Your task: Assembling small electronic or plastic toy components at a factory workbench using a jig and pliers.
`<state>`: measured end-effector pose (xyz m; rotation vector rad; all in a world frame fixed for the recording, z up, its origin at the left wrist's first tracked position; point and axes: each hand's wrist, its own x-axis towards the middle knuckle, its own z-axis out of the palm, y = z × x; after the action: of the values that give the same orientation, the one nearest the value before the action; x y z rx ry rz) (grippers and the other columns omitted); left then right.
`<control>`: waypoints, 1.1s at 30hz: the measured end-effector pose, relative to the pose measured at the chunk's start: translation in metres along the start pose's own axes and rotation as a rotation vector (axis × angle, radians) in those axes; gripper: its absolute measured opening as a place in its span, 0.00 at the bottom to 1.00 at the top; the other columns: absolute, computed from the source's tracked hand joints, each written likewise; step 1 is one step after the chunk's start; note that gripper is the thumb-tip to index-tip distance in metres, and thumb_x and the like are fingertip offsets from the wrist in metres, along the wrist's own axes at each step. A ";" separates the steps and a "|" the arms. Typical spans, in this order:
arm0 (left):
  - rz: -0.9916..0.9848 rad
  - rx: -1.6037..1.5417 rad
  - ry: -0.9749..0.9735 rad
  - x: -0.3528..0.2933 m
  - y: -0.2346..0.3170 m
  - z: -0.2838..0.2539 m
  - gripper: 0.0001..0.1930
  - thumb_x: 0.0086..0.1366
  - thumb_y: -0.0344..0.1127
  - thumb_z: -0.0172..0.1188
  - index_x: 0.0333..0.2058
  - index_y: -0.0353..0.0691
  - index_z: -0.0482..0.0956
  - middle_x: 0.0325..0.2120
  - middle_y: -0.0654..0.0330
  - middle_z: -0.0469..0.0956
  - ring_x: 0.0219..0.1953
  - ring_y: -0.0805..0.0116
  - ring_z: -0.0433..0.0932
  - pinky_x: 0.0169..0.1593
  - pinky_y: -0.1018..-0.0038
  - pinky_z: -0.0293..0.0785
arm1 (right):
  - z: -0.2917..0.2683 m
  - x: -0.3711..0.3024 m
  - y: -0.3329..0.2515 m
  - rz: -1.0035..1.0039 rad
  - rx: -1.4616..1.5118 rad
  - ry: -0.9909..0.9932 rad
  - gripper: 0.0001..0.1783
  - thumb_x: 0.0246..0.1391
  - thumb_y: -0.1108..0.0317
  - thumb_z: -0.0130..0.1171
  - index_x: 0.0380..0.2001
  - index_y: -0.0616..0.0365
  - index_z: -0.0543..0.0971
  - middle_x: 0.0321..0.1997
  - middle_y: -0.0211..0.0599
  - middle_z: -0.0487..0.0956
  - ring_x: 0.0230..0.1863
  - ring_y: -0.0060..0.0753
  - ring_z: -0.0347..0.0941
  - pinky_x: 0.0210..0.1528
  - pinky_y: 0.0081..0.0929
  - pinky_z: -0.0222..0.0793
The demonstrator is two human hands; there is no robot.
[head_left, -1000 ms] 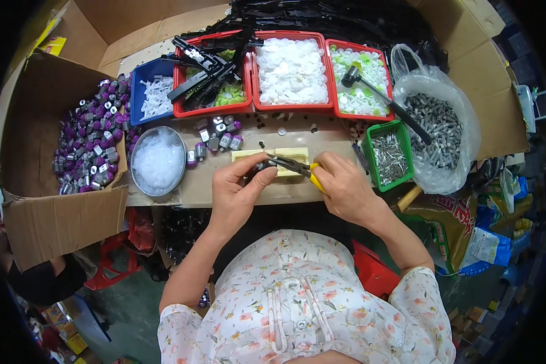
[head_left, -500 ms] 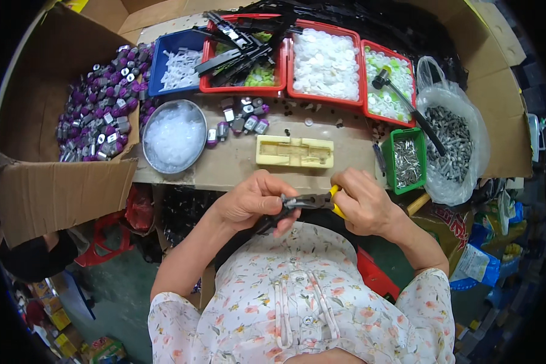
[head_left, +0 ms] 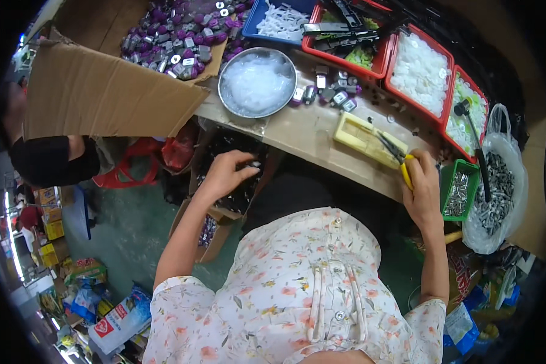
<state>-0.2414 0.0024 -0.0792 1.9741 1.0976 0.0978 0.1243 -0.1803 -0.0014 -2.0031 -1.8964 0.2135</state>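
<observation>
My left hand [head_left: 224, 176] is over a cardboard box of black parts [head_left: 232, 199] below the table edge. Its thumb and forefinger are apart; a small pale spot shows by the fingertips, too small to name. In my right hand [head_left: 423, 188] are pliers [head_left: 406, 173] with yellow handles, gripped at the right of the table edge. Their dark jaws point away to the left, above a pale yellow block [head_left: 359, 134] with a recess along its top.
A metal bowl [head_left: 223, 91] of clear pieces stands beside a carton [head_left: 109, 91] of purple-and-grey parts. Red trays [head_left: 420, 108] and a blue tray [head_left: 273, 35] line the back. At right are a green tray [head_left: 447, 189] of metal pins, a hammer [head_left: 478, 145] and a plastic bag [head_left: 485, 239].
My hands have parted: the left has moved left over the box, without the dark part it held. The right has carried the pliers up to the yellow block. The view has turned left.
</observation>
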 end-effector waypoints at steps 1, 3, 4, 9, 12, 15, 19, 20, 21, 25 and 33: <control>-0.035 0.037 0.028 -0.003 -0.012 0.001 0.19 0.58 0.36 0.68 0.46 0.34 0.81 0.39 0.50 0.82 0.39 0.62 0.81 0.42 0.70 0.75 | 0.002 0.000 0.002 0.008 -0.027 0.018 0.16 0.46 0.78 0.60 0.40 0.64 0.72 0.47 0.49 0.71 0.46 0.56 0.69 0.48 0.41 0.65; -0.108 0.081 0.107 -0.005 -0.043 0.005 0.21 0.57 0.38 0.68 0.47 0.35 0.81 0.38 0.46 0.81 0.41 0.56 0.81 0.46 0.67 0.73 | 0.004 0.001 0.003 -0.005 -0.094 0.044 0.17 0.46 0.79 0.60 0.42 0.64 0.72 0.47 0.50 0.70 0.47 0.57 0.69 0.48 0.42 0.65; -0.121 0.135 0.135 -0.009 -0.058 0.006 0.21 0.57 0.37 0.68 0.48 0.34 0.80 0.38 0.45 0.81 0.42 0.51 0.80 0.47 0.65 0.73 | 0.004 0.001 0.002 -0.010 -0.094 0.035 0.17 0.46 0.79 0.60 0.42 0.64 0.72 0.47 0.50 0.70 0.47 0.57 0.69 0.48 0.42 0.65; -0.201 0.298 0.314 -0.035 -0.159 0.040 0.23 0.55 0.39 0.67 0.48 0.33 0.78 0.43 0.42 0.78 0.47 0.44 0.76 0.52 0.60 0.72 | 0.007 -0.004 0.003 0.064 -0.064 0.068 0.17 0.47 0.77 0.62 0.42 0.62 0.72 0.49 0.49 0.69 0.49 0.54 0.69 0.50 0.42 0.65; -0.398 0.456 0.270 -0.054 -0.195 0.089 0.40 0.57 0.49 0.67 0.64 0.39 0.62 0.61 0.42 0.64 0.65 0.38 0.58 0.62 0.48 0.62 | 0.016 -0.005 0.010 0.057 -0.042 0.101 0.17 0.50 0.76 0.62 0.43 0.64 0.72 0.50 0.50 0.69 0.49 0.55 0.69 0.51 0.42 0.65; -0.491 0.455 0.174 -0.039 -0.184 0.119 0.47 0.55 0.54 0.66 0.68 0.41 0.54 0.68 0.47 0.54 0.70 0.41 0.50 0.63 0.44 0.59 | 0.014 -0.007 0.015 0.096 -0.007 0.047 0.17 0.52 0.75 0.61 0.45 0.66 0.71 0.53 0.53 0.67 0.53 0.58 0.67 0.56 0.40 0.63; -0.262 0.650 0.259 -0.011 -0.217 0.138 0.49 0.57 0.59 0.63 0.69 0.39 0.53 0.66 0.45 0.57 0.69 0.47 0.54 0.65 0.53 0.60 | 0.015 -0.002 0.021 0.098 -0.044 0.009 0.25 0.45 0.74 0.62 0.50 0.67 0.71 0.58 0.57 0.66 0.60 0.59 0.64 0.64 0.45 0.59; -0.301 0.576 0.219 0.002 -0.200 0.127 0.45 0.60 0.58 0.59 0.68 0.35 0.54 0.66 0.44 0.59 0.69 0.48 0.56 0.66 0.58 0.60 | 0.012 -0.001 0.019 0.142 -0.009 0.023 0.26 0.45 0.72 0.63 0.50 0.66 0.73 0.58 0.58 0.68 0.61 0.59 0.63 0.64 0.47 0.59; -0.138 0.738 0.300 -0.005 -0.262 0.137 0.41 0.63 0.56 0.56 0.66 0.32 0.58 0.64 0.43 0.62 0.67 0.47 0.59 0.66 0.58 0.60 | 0.015 0.005 0.014 0.089 -0.039 0.069 0.24 0.44 0.71 0.62 0.48 0.65 0.75 0.55 0.57 0.71 0.59 0.59 0.65 0.62 0.46 0.62; -0.281 1.094 -0.233 0.022 -0.213 0.097 0.29 0.68 0.55 0.46 0.66 0.56 0.62 0.66 0.45 0.58 0.70 0.48 0.53 0.69 0.48 0.49 | 0.034 -0.001 0.028 0.262 -0.074 0.124 0.20 0.48 0.62 0.64 0.42 0.61 0.76 0.48 0.51 0.73 0.52 0.53 0.70 0.53 0.46 0.68; 0.071 0.766 0.334 0.035 -0.337 0.106 0.35 0.61 0.47 0.61 0.64 0.39 0.64 0.57 0.44 0.70 0.58 0.45 0.70 0.60 0.57 0.66 | -0.053 -0.073 0.007 0.180 0.109 0.464 0.13 0.51 0.71 0.63 0.40 0.63 0.77 0.51 0.51 0.74 0.52 0.52 0.73 0.54 0.46 0.71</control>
<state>-0.3964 0.0445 -0.3956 2.7517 1.4172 0.0474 0.1437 -0.2606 0.0339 -1.9414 -1.3918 -0.0952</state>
